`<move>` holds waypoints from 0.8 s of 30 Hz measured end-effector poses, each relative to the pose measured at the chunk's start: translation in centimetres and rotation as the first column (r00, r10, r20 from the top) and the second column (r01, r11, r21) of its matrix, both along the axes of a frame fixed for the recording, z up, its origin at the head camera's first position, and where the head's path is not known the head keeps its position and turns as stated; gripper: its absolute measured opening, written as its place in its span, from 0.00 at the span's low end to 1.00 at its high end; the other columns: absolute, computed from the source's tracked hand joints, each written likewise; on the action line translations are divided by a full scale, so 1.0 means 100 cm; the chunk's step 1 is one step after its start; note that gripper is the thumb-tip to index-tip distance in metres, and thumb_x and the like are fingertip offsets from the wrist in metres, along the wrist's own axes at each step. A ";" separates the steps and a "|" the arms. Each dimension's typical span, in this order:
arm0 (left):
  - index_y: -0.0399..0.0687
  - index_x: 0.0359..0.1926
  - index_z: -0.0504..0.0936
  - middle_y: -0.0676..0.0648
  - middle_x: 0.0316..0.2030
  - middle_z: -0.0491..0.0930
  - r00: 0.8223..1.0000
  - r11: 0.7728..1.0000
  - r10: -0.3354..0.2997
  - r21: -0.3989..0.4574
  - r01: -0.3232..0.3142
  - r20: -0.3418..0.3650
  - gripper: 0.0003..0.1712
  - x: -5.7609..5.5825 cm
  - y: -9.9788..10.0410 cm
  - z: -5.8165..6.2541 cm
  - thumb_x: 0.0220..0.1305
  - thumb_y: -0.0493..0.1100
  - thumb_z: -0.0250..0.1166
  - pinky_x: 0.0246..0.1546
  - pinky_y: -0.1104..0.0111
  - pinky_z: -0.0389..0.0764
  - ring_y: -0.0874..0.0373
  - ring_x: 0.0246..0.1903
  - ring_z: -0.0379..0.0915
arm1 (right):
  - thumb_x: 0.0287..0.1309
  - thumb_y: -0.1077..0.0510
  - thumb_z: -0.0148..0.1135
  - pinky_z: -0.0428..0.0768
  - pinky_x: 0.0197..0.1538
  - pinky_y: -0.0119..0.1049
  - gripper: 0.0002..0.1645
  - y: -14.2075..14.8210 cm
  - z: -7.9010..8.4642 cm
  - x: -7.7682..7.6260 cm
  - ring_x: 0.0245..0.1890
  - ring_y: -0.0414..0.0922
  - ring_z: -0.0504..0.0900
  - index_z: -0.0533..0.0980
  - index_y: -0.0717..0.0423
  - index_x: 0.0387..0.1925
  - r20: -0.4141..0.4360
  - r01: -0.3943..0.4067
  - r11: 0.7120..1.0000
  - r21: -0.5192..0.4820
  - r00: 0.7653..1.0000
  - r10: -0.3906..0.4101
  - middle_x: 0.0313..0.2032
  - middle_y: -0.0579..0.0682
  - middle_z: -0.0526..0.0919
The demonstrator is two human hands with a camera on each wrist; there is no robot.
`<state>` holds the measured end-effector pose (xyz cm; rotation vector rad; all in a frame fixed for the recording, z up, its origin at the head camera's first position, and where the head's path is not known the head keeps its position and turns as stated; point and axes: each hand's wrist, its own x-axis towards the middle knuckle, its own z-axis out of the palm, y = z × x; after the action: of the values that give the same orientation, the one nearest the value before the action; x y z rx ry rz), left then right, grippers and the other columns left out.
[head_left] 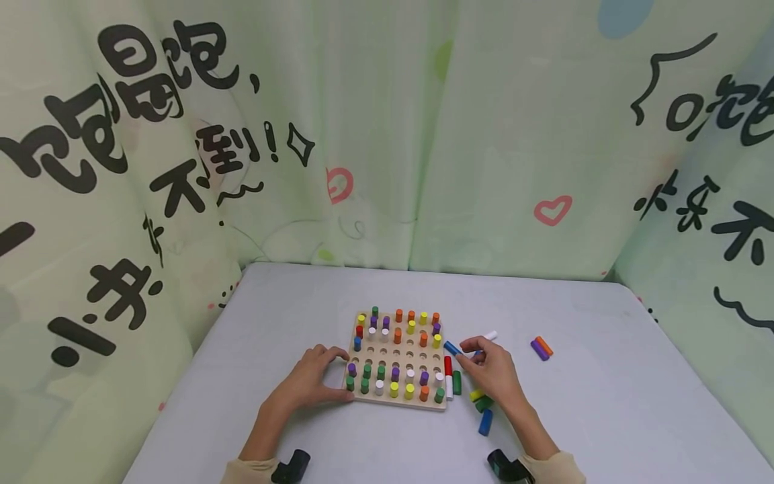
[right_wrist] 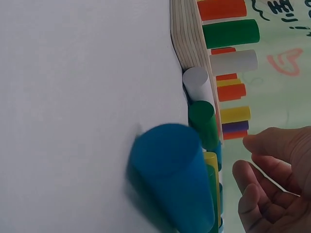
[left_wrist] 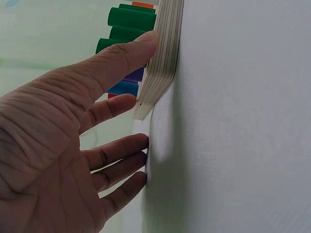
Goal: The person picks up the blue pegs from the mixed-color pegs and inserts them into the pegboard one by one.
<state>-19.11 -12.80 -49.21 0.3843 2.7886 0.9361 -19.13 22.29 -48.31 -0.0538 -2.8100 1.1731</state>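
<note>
A wooden pegboard (head_left: 396, 405) with rows of coloured pegs and several bare holes lies on the table. My left hand (head_left: 311, 376) is at its left side, thumb against the near-left corner and index fingertip at the left edge; the other fingers stay apart from it in the left wrist view. Right of the board, my right hand (head_left: 492, 370) hovers with thumb and index fingertips beside a blue peg (head_left: 451, 348). In the right wrist view a gap shows between thumb (right_wrist: 265, 141) and fingers, nothing held. A white peg (head_left: 491, 335) lies behind that hand.
Along the board's right edge lie a red peg (head_left: 447, 365), a white peg (head_left: 449, 387) and a green peg (head_left: 457, 382). Nearer me are a yellow peg (head_left: 477, 396) and a blue peg (head_left: 485, 423). A purple peg (head_left: 539, 350) lies farther right, touching an orange peg (head_left: 545, 345).
</note>
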 end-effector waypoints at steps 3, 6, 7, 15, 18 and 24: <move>0.57 0.56 0.79 0.48 0.45 0.74 1.000 1.000 0.004 0.000 -0.004 0.005 0.37 0.000 0.000 0.001 0.44 0.55 0.84 0.54 0.49 0.76 0.52 0.47 0.68 | 0.61 0.60 0.71 0.77 0.35 0.25 0.16 0.001 -0.001 -0.001 0.34 0.45 0.77 0.80 0.62 0.49 0.005 -0.003 1.000 0.019 1.000 0.003 0.45 0.56 0.85; 0.57 0.56 0.79 0.48 0.45 0.73 1.000 1.000 0.006 0.000 -0.006 0.007 0.37 0.000 0.000 0.001 0.45 0.55 0.84 0.53 0.49 0.76 0.52 0.47 0.68 | 0.61 0.60 0.71 0.77 0.36 0.26 0.16 0.002 -0.001 -0.002 0.34 0.44 0.77 0.80 0.63 0.49 0.008 -0.011 0.999 0.040 1.000 0.011 0.44 0.56 0.85; 0.57 0.56 0.79 0.48 0.45 0.73 1.000 1.000 0.006 0.001 -0.006 0.008 0.37 0.000 0.000 0.000 0.45 0.55 0.84 0.53 0.49 0.76 0.52 0.47 0.68 | 0.62 0.60 0.71 0.77 0.36 0.27 0.16 0.002 0.000 -0.002 0.34 0.44 0.77 0.80 0.63 0.49 0.010 -0.013 0.999 0.046 1.000 0.013 0.44 0.56 0.85; 0.58 0.56 0.79 0.49 0.45 0.73 1.000 1.000 0.006 -0.003 -0.006 0.014 0.37 -0.001 0.001 0.000 0.45 0.56 0.84 0.54 0.49 0.76 0.52 0.48 0.67 | 0.61 0.60 0.72 0.77 0.36 0.28 0.17 0.001 -0.003 -0.006 0.32 0.44 0.76 0.81 0.63 0.48 0.032 -0.015 0.997 0.072 0.999 0.013 0.44 0.56 0.85; 0.59 0.56 0.79 0.50 0.44 0.72 1.000 1.000 0.005 -0.007 -0.005 0.017 0.37 -0.001 0.001 -0.001 0.45 0.56 0.84 0.54 0.49 0.77 0.53 0.47 0.67 | 0.60 0.60 0.72 0.76 0.34 0.29 0.16 0.001 -0.004 -0.008 0.31 0.44 0.75 0.81 0.63 0.48 0.041 -0.015 0.996 0.084 0.999 0.012 0.43 0.56 0.85; 0.59 0.56 0.78 0.49 0.45 0.73 1.000 1.000 -0.003 -0.006 0.003 0.009 0.37 -0.002 0.000 -0.002 0.45 0.57 0.84 0.54 0.49 0.77 0.52 0.48 0.67 | 0.60 0.60 0.72 0.77 0.36 0.32 0.16 0.001 -0.004 -0.012 0.32 0.44 0.75 0.81 0.63 0.48 0.043 -0.026 0.995 0.096 0.999 0.022 0.43 0.56 0.85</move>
<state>-19.28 -12.80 -49.43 0.3822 2.7813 0.9256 -20.34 22.38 -48.75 -0.0378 -2.9074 1.0508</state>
